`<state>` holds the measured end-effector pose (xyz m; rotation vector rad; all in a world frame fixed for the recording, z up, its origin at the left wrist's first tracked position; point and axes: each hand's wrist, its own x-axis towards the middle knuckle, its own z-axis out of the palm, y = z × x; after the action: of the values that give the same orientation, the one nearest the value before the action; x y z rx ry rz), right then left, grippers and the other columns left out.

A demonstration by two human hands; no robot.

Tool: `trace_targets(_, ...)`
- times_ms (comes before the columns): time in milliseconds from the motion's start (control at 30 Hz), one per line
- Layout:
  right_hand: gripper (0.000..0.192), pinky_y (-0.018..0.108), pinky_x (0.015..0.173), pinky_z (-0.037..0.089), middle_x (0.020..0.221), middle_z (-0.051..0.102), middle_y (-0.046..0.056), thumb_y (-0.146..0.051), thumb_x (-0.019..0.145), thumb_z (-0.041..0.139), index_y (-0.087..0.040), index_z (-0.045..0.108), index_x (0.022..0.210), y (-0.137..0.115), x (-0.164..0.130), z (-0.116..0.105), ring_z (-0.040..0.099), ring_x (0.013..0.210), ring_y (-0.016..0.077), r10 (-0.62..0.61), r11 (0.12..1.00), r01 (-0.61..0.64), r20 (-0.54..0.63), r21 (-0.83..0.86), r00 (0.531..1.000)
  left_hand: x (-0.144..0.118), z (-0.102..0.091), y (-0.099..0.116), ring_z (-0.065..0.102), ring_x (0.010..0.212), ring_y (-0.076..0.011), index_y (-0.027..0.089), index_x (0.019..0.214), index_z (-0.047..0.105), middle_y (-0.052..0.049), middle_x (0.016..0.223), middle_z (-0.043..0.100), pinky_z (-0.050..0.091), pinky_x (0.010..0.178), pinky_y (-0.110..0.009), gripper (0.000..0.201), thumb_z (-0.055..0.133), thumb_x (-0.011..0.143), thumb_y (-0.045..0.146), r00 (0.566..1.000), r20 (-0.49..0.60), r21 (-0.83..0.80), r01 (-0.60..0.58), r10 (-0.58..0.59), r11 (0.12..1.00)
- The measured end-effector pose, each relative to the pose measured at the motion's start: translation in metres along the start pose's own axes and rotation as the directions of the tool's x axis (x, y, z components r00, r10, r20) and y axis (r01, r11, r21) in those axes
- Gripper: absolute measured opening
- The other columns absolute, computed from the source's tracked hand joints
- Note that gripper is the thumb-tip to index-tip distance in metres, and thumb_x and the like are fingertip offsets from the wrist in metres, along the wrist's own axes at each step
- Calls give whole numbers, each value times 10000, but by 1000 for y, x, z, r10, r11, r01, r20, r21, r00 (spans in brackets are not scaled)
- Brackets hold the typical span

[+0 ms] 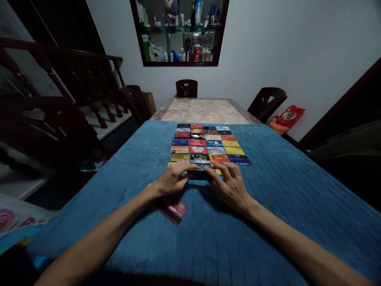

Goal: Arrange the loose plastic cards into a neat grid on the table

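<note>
My left hand [174, 178] and my right hand [229, 182] meet at the near end of a grid of plastic cards [207, 150]. Between their closed fingers is a dark card [201, 176] with a grey, round-patterned top, gripped at its left and right ends. Whether it is one card or a small stack, I cannot tell. The grid's several rows show red, blue, gold, black and silver faces. Nearer to me, below my left hand, a loose red card [175, 210] with a black stripe lies at a slant, partly hidden by that hand and wrist.
A blue cloth [125, 174] covers the near part of the table; its marbled far end [202, 109] is uncovered. Dark wooden chairs [268, 101] stand around it. Stair railings [89, 85] are on the left, and a red bag [290, 116] sits at the right.
</note>
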<state>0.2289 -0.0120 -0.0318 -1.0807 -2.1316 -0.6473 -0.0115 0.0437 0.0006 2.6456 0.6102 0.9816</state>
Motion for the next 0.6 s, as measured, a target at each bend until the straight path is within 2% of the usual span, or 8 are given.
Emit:
trace_targets(133,661,483,956,385,1194,582,113,-188,893,594,-322,380,1504,3,-1,-1,461,1103,310,22,999,-22,-2,26,1000,2,-3,4,638,1107,-233,182,1314,531,-117,1180,677,525,966,-418,412,524,905,128,999,7,93,-43,42,995)
trace_targets(233,709,489,939,399,1192,583,112,-228,894,602,-320,316,1536,5,1,-2,462,1086,317,36,999,-36,-6,32,999,3,-4,6,625,1063,-250,168,1332,490,-129,1141,654,527,942,-443,421,518,912,154,996,18,201,-90,88,976)
trace_targets(333,747,485,928,406,1183,593,112,-240,897,607,-317,262,1555,7,3,-3,468,1077,319,27,999,-26,-23,33,999,2,-3,5,586,1104,-270,157,1330,475,-149,1189,600,524,949,-463,432,545,905,185,991,19,282,-131,131,950)
trace_targets(500,757,494,927,405,1213,606,124,-248,900,603,-285,236,1561,10,5,-3,477,1095,329,19,999,-18,-27,47,999,-1,1,0,514,1215,-315,171,1394,419,-177,1315,492,501,991,-521,556,607,875,240,995,8,306,-97,100,947)
trace_targets(600,718,507,931,402,1233,601,130,-282,905,595,-277,273,1547,11,7,-4,479,1110,337,26,997,-25,-13,74,1000,-1,2,-1,507,1222,-323,146,1416,394,-197,1324,487,495,993,-530,578,599,880,218,993,8,310,-114,117,944)
